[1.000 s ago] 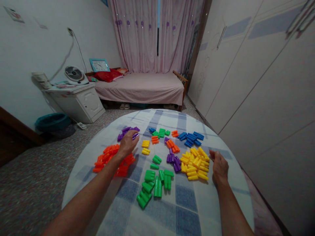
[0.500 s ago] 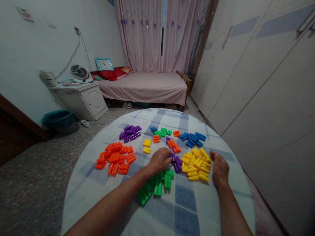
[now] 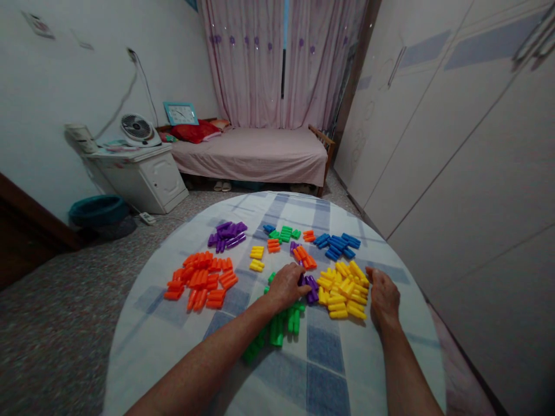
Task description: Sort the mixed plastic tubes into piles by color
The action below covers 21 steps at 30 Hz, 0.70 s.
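My left hand (image 3: 287, 287) reaches over the middle of the table, its thumb and fingers closed around part of a small cluster of purple plastic pieces (image 3: 311, 289). Green plastic pieces (image 3: 276, 330) lie under and in front of that hand, partly hidden by it and the forearm. To the right of the purple cluster is a heap of yellow plastic pieces (image 3: 346, 290). My right hand (image 3: 385, 296) rests at the heap's right side, fingers loosely bent and nothing visible in them. Orange pieces (image 3: 305, 257) sit just beyond my left hand.
A large orange heap (image 3: 199, 279) lies left on the round table's checked cloth (image 3: 173, 352). Farther back are a purple heap (image 3: 227, 236), blue pieces (image 3: 337, 245), small green pieces (image 3: 286, 233) and two yellow groups (image 3: 256, 252). A bed (image 3: 255, 151) stands beyond.
My left hand has shifted slightly right and closer over the purple cluster, uncovering some green pieces behind the wrist. My right hand stays beside the yellow heap. The view has turned slightly.
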Each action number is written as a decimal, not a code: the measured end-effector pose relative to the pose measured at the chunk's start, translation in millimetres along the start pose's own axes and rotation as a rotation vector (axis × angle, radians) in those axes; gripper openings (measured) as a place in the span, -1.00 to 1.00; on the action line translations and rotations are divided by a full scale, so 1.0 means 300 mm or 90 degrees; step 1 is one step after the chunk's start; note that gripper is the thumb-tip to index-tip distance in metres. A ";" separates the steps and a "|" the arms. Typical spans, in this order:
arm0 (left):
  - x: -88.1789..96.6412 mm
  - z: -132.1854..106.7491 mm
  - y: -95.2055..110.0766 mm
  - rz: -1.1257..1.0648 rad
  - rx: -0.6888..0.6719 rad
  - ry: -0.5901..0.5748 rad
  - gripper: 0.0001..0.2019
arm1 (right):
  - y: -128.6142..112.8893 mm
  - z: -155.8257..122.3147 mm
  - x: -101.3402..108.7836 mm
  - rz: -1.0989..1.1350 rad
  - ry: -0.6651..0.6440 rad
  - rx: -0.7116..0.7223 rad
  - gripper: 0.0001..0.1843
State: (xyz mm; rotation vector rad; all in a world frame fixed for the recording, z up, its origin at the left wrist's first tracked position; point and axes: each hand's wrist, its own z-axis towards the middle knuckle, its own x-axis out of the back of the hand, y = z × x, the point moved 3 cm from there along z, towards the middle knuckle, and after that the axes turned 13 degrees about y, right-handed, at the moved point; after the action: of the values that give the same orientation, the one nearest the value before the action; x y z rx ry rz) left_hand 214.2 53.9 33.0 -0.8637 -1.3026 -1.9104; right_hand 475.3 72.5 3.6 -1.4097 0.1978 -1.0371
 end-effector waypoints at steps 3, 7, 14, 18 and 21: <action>0.035 0.007 -0.027 -0.070 0.020 0.038 -0.71 | -0.001 0.002 0.003 -0.023 -0.010 -0.001 -0.46; 0.145 0.054 -0.145 -0.046 0.041 0.161 -0.76 | -0.009 0.002 0.003 -0.068 -0.021 0.027 -0.46; 0.407 0.208 -0.499 0.161 0.170 0.359 -0.80 | -0.019 -0.005 0.004 -0.073 -0.042 0.056 -0.45; 0.454 0.249 -0.623 0.194 0.213 0.387 -0.82 | -0.022 -0.003 0.010 -0.078 -0.048 0.065 -0.45; 0.431 0.249 -0.666 0.188 0.214 0.347 -0.87 | -0.016 0.001 0.009 -0.087 -0.049 0.056 -0.46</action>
State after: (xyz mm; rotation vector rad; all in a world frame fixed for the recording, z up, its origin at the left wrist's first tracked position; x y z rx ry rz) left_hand -9.3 161.7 57.6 -0.3069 -1.0450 -1.4911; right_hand 474.8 71.7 9.1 -1.3950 -0.0014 -1.0883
